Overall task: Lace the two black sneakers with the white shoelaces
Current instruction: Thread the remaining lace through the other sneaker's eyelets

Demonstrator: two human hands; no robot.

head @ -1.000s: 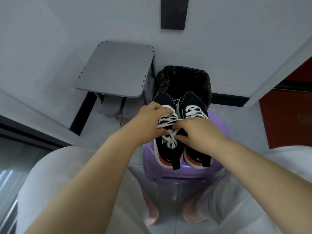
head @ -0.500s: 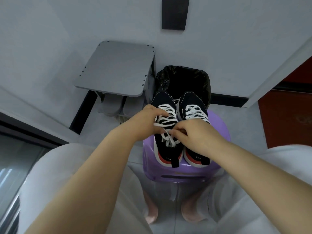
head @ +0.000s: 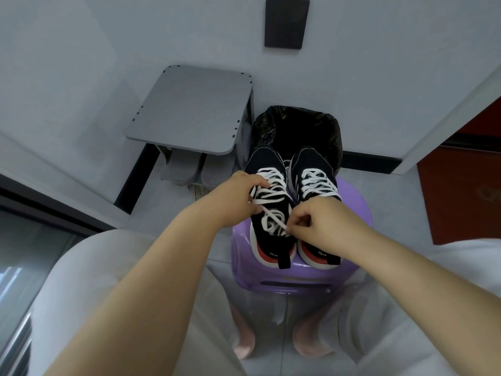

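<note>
Fingers of the left hand (head: 238, 198) and right hand (head: 321, 223) pinch one white shoelace (head: 272, 215) taut, apparently snugging the left sneaker (head: 267, 164).

Stool (head: 352, 270): plain glossy purple. 9 o'clock sneaker (head: 264, 161): black upper, white sole rim, red heel patch with tiny white logo, black pull tab. Its shoelace (head: 273, 185): white, criss-cross bars over the black. 3 o'clock sneaker (head: 311, 161): same black, thin white toe outline, white side stripes, red heel patch. Second shoelace (head: 317, 183): white, same criss-cross. Bin bag (head: 298, 126) at 12 o'clock of stool: shiny black. Small table (head: 189, 109) at 10 o'clock: flat grey, dark dots along edges. Wall plate (head: 286, 21) at 12 o'clock: charcoal. Wall (head: 379, 63): pale grey-white. Panel (head: 461, 202) at 3 o'clock: dark red. Trousers (head: 95, 280): off-white. Floor (head: 162, 213): light grey.
</note>
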